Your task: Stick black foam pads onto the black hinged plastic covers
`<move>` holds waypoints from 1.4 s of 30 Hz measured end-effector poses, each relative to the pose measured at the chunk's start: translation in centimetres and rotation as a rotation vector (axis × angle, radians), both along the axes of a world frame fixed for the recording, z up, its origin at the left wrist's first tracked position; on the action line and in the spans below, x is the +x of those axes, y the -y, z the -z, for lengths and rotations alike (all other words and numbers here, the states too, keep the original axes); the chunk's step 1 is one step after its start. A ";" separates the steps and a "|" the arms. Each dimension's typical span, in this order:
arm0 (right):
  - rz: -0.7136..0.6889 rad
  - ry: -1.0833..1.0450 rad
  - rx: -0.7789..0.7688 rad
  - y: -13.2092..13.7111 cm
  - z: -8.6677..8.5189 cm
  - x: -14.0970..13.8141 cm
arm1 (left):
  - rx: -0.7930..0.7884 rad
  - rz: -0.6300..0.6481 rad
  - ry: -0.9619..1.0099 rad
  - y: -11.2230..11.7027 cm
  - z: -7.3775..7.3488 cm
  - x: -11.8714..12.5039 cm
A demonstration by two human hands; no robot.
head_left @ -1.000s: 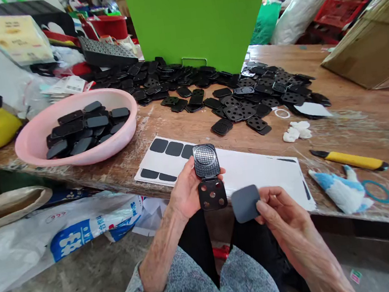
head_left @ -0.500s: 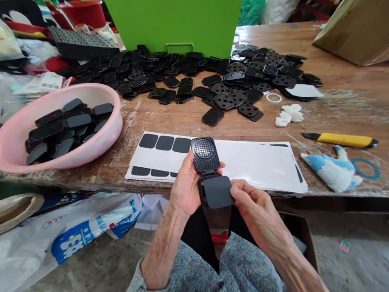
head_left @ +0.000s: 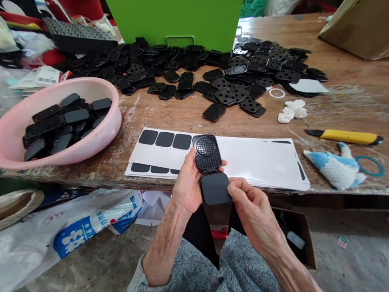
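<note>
My left hand (head_left: 188, 186) is wrapped round a hinged black plastic case (head_left: 207, 151), folded open, with a round grid pattern on its upper half. Over the lower half lies a dark grey rounded-square sticker (head_left: 215, 189), nearly lined up with that half. Thumb and fingers of my right hand (head_left: 253, 205) pinch the sticker's right edge. Whether the sticker is stuck down, I cannot tell. White sticker sheets (head_left: 252, 163) lie just behind the case on the table, with several dark grey rounded squares at their left end.
At left stands a pink basin (head_left: 108, 132) holding several black cases. Many black cases (head_left: 187, 83) are heaped before a green panel (head_left: 179, 12). To the right lie a yellow utility knife (head_left: 351, 136), a blue-and-white cloth piece (head_left: 335, 167) and a teal ring (head_left: 370, 166).
The sticker has shifted slightly left and up, and now covers the lower half of the case more squarely. Both hands keep their grips. The whole view has shifted slightly.
</note>
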State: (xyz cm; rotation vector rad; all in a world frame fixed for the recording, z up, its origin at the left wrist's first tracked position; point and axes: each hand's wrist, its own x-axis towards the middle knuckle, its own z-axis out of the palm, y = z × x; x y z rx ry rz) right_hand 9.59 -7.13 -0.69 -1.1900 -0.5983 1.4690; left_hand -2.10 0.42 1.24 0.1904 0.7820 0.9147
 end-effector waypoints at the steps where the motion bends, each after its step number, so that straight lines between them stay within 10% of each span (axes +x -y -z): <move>1: 0.002 0.003 0.001 0.0 0.0 0.0 | -0.005 -0.003 0.007 0.0 0.0 0.0; 33: 0.044 0.234 0.060 -0.3 1.3 -0.3 | -0.035 -0.018 0.054 -0.2 0.0 -0.1; 42: 0.065 0.750 0.280 -0.3 1.0 -0.7 | -0.048 -0.040 -0.010 -0.2 -0.1 -0.2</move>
